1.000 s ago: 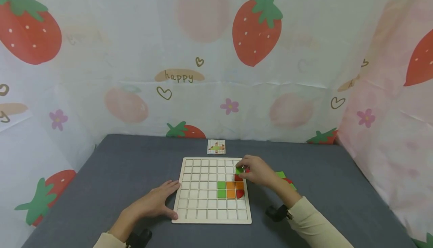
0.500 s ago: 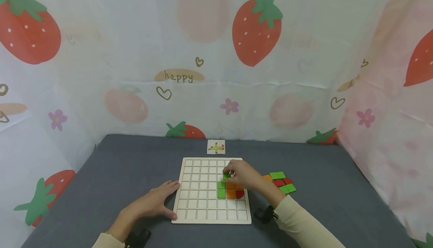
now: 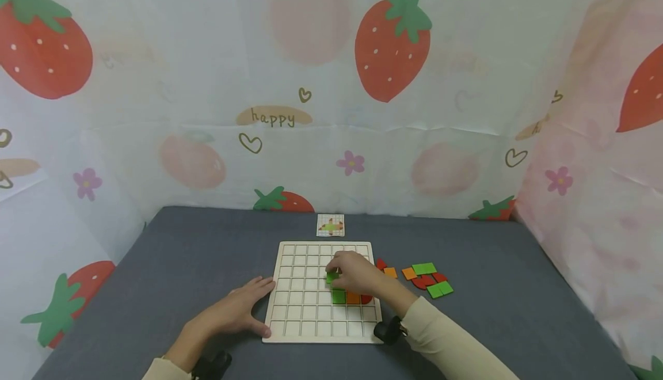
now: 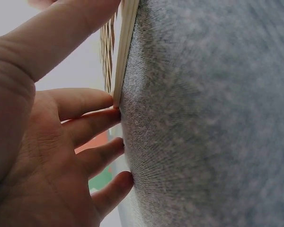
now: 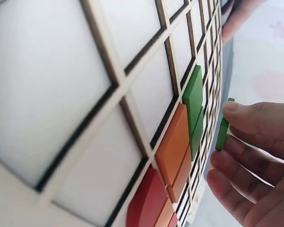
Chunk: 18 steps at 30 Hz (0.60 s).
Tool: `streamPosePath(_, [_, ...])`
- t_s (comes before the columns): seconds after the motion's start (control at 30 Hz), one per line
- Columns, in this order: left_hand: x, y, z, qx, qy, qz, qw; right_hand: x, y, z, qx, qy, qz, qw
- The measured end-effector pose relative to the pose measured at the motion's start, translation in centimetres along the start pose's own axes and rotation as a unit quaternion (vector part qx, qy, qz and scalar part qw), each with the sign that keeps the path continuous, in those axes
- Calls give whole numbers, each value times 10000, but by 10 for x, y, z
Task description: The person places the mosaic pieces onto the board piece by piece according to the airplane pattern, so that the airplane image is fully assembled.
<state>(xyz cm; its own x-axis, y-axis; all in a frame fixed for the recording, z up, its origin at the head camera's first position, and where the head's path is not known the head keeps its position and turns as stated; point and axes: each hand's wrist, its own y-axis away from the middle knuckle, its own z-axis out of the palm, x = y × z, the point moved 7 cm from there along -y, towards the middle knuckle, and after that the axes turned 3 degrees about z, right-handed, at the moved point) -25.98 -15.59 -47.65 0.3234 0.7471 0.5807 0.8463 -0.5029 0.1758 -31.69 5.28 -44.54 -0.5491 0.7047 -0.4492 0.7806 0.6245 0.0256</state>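
Observation:
A square wooden grid board (image 3: 300, 313) lies on the table. My left hand (image 3: 240, 305) rests along its left edge, fingers straight and thumb near the front corner. In the left wrist view, fingertips (image 4: 114, 100) touch the board's side. Over the board's right half, my right hand (image 3: 357, 274) pinches a small green tile (image 5: 223, 130) between thumb and fingers, held above the grid. Close to it in the cells sit green tiles (image 5: 194, 97), orange tiles (image 5: 173, 151) and a red rounded tile (image 5: 149, 198). The hand covers part of these tiles in the head view.
Right of the board lie several loose tiles, among them green (image 3: 440, 290), red (image 3: 423, 281) and orange (image 3: 409, 273) ones. An orange tile (image 3: 390, 272) lies close to the board's right edge. A small picture card (image 3: 330, 225) lies behind the board.
My right hand has moved left and slightly nearer across the board, carrying the green tile. Loose tiles right of the board now show. The left hand stays in place.

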Motion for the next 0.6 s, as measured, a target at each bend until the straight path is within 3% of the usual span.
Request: streamPosePath(0.6, [0, 0, 0, -9, -31, 5, 10000, -14, -15, 13, -152, 671, -300, 9972])
